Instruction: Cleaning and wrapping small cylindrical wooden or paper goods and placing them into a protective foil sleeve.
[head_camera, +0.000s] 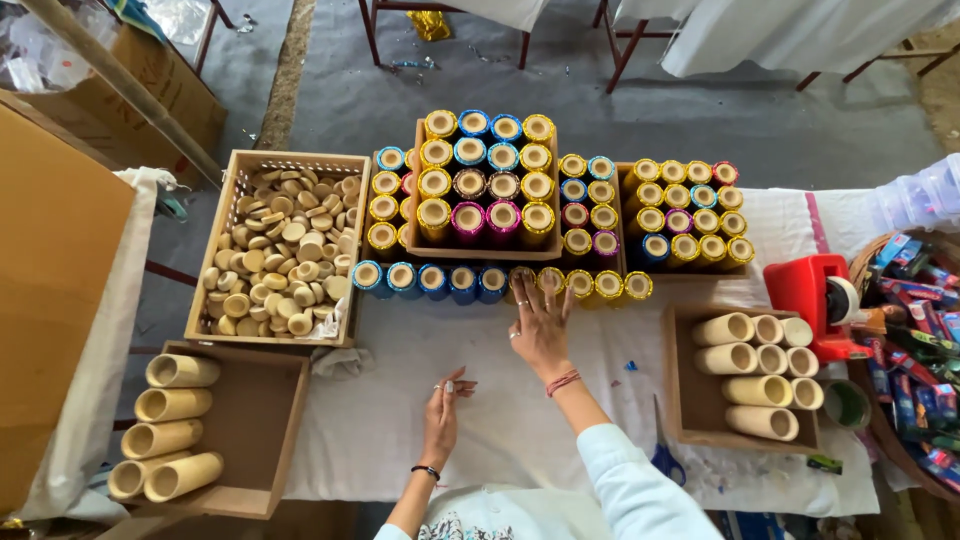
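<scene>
Reaching forward, your right hand (541, 330) is touching the upright yellow tubes (580, 285) with splayed fingers, grasping nothing; your left hand (441, 415) is hanging back empty

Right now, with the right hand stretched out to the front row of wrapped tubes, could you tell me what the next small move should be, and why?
Probably close the right hand on the gold-wrapped tube under its fingertips. The fingers are spread and only resting at the row's edge, gripping nothing, while the left hand hangs back empty over the white cloth.
</scene>
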